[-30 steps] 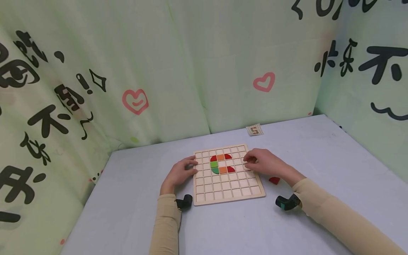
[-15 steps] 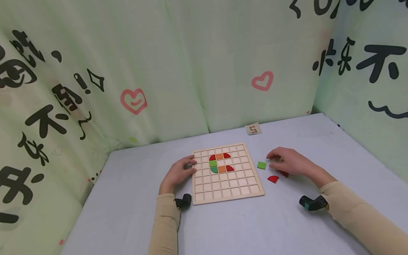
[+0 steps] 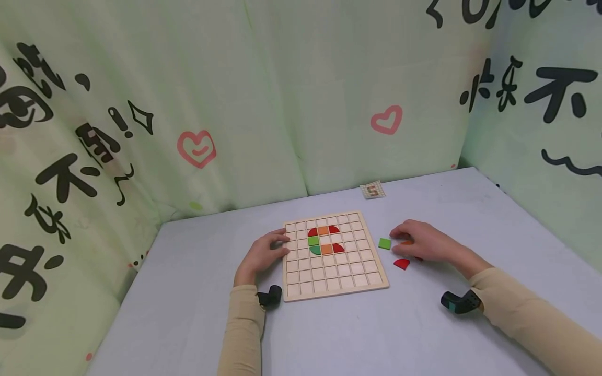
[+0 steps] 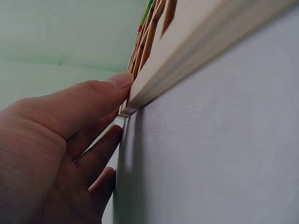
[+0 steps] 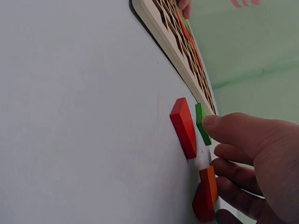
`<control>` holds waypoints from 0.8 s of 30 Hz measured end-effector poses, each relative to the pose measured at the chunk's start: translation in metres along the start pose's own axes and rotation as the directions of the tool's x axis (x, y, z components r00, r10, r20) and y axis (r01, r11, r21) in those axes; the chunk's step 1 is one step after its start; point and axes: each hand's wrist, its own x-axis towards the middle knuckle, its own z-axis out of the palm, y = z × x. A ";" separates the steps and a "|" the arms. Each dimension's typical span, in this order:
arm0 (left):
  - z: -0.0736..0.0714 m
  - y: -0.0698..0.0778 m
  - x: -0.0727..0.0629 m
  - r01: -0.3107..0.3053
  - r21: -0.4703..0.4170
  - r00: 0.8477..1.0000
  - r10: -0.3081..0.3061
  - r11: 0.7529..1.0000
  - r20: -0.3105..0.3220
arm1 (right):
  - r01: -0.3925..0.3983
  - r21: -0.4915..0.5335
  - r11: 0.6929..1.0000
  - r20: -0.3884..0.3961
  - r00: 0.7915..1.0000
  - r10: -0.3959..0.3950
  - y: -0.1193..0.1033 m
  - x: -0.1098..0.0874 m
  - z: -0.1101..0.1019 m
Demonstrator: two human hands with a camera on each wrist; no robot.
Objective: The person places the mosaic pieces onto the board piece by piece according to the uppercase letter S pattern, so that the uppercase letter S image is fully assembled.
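The wooden grid board (image 3: 336, 271) lies flat on the table with red, orange and green tiles forming a curved shape in its cells. My left hand (image 3: 261, 257) rests at the board's left edge, its thumb touching the rim in the left wrist view, fingers loosely extended. To the right of the board, my right hand (image 3: 425, 241) is low over loose tiles, thumb and fingers apart. Its fingers are beside an orange tile (image 5: 210, 182), which lies by a red tile (image 5: 202, 205). A green square tile (image 3: 384, 244) and a red quarter-round tile (image 3: 402, 264) lie near its thumb.
A small patterned card (image 3: 373, 190) lies at the table's back edge. The white-covered table (image 3: 324, 339) extends on all sides of the board. Pale green curtains (image 3: 263, 130) with black lettering and pink hearts hang behind and at the sides.
My right hand has moved right from the board to the loose tiles, uncovering the green square, then slightly left and down. My left hand has stayed at the board's edge.
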 end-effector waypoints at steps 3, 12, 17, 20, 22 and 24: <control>-0.001 0.001 0.000 -0.002 -0.003 1.000 0.002 1.000 -0.003 | 0.011 -0.014 1.000 -0.010 1.000 -0.011 -0.005 0.004 0.004; -0.001 0.001 -0.002 -0.003 -0.013 1.000 0.003 1.000 -0.008 | 0.052 -0.041 0.998 -0.024 0.998 -0.053 -0.012 0.009 0.011; 0.000 0.000 -0.001 -0.002 -0.009 1.000 0.001 1.000 -0.009 | 0.051 -0.047 0.998 -0.023 0.998 -0.052 -0.013 0.010 0.011; 0.000 0.000 -0.001 0.005 -0.010 1.000 -0.005 1.000 -0.008 | 0.043 -0.041 0.998 -0.022 0.999 -0.044 -0.012 0.010 0.012; 0.000 0.000 0.000 0.008 -0.012 1.000 -0.009 1.000 -0.008 | 0.043 -0.039 0.998 -0.020 0.999 -0.044 -0.012 0.010 0.012; 0.000 0.000 0.000 0.008 -0.011 1.000 -0.008 1.000 -0.009 | 0.038 -0.037 0.999 -0.017 0.999 -0.039 -0.012 0.010 0.013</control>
